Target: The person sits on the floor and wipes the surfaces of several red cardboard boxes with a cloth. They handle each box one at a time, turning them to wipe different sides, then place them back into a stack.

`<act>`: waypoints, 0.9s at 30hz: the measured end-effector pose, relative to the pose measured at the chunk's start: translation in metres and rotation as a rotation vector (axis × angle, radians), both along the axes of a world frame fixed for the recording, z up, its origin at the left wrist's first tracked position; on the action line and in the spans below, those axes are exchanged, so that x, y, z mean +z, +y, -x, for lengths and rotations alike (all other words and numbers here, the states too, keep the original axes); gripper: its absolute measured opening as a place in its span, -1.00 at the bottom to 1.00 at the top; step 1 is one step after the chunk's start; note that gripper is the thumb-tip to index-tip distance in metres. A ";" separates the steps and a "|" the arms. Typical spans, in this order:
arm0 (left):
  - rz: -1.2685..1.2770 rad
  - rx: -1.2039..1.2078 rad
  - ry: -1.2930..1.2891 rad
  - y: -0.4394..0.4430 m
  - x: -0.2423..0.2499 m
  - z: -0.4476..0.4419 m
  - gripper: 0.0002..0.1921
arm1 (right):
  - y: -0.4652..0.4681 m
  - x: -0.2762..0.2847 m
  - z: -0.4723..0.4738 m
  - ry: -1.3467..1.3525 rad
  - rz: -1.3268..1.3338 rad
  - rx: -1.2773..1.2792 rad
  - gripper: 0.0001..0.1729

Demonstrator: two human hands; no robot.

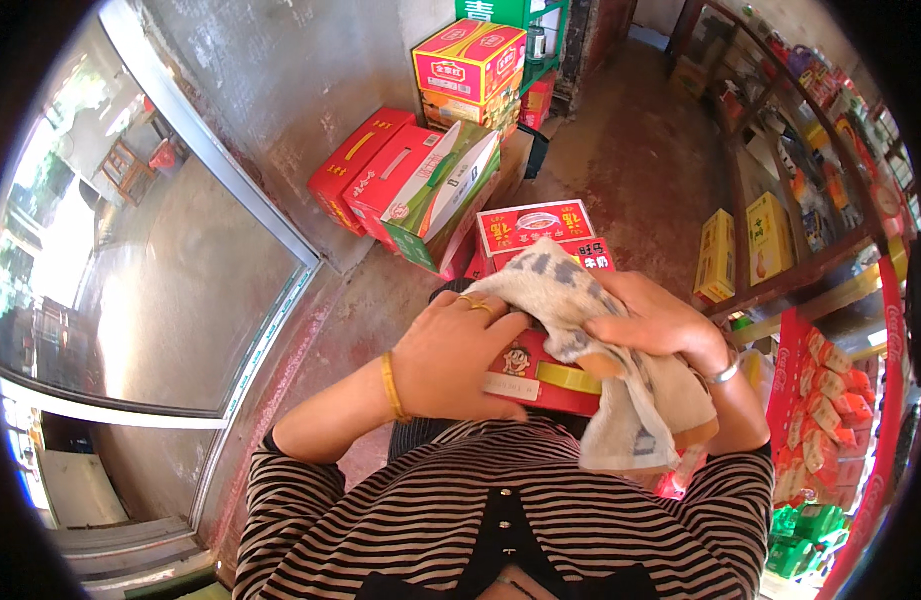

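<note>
A red carton with a yellow strap handle and a cartoon figure sits close in front of my body. My left hand, with rings and a yellow bracelet, holds the carton at its left side, the thumb along the near edge. My right hand, a silver bangle at its wrist, grips a pale, patterned cloth. The cloth lies bunched over the carton's far and right parts and hides them. One end hangs down toward my striped shirt. Just beyond the cloth stands a red-and-white food carton.
Several gift cartons stand by the wall ahead, with stacked boxes behind. A glass door is on my left. On my right are a glass display case, yellow boxes and a red rack of packets.
</note>
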State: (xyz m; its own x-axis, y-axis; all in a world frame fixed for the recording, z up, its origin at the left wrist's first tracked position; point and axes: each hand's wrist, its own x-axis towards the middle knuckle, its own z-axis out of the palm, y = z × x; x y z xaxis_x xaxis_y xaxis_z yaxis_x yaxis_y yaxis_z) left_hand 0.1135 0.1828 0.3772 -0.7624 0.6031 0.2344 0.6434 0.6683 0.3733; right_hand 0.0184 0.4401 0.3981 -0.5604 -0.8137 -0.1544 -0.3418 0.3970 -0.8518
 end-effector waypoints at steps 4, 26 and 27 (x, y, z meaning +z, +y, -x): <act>-0.070 -0.064 -0.074 -0.005 0.000 0.001 -0.14 | 0.035 0.001 -0.017 0.081 0.077 -0.033 -0.30; 0.191 -0.269 -0.264 0.065 0.019 0.016 0.06 | 0.073 -0.185 -0.077 -0.981 0.878 -0.734 -0.37; 0.194 -0.265 -0.265 0.065 0.019 0.020 0.05 | 0.073 -0.184 -0.076 -0.977 0.876 -0.738 -0.37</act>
